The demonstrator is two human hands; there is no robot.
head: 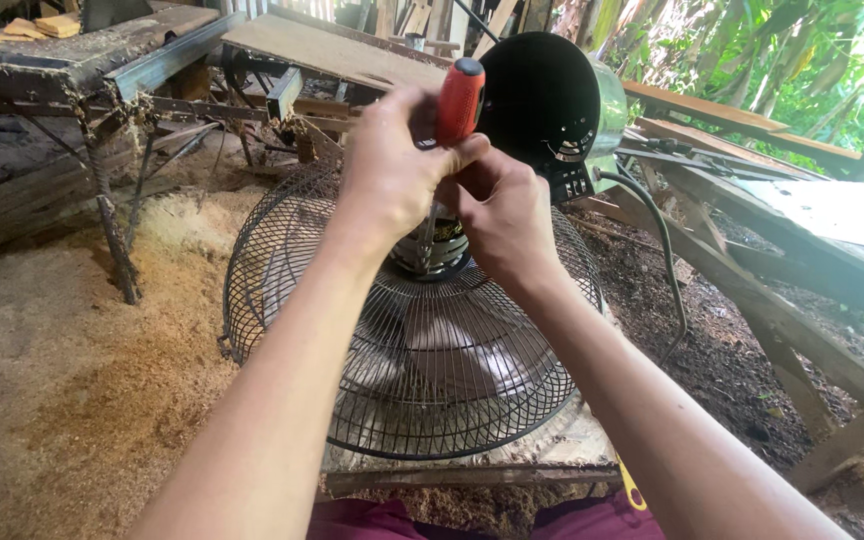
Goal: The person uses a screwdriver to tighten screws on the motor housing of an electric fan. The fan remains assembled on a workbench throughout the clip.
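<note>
- Underfoot, pale sawdust (102, 370) covers the ground on the left, giving way to dark soil on the right.
- Behind it stands a rough metal-framed workbench (82, 55) dusted with shavings, with small wooden blocks (42, 27) on top.
- At right, weathered wooden planks (752, 290) slant across the ground, and green foliage (802, 60) shows beyond them.
- A round fan with a black wire guard (422, 380) lies on the ground in the middle, its grille facing up towards the camera.
- Its black motor housing (542, 100) rises behind the hands, and a dark cable (667, 260) runs down from it on the right.
- Both forearms reach forward from the bottom edge and meet above the fan's hub.
- The left hand (387, 170) is curled around a screwdriver with an orange-red handle (460, 100), held roughly upright, tip downward.
- The right hand (502, 215) is closed just below, touching the left hand; it seems to steady the shaft, though the fingers hide it.
- The screwdriver's tip is hidden behind the hands, near the hub.
</note>
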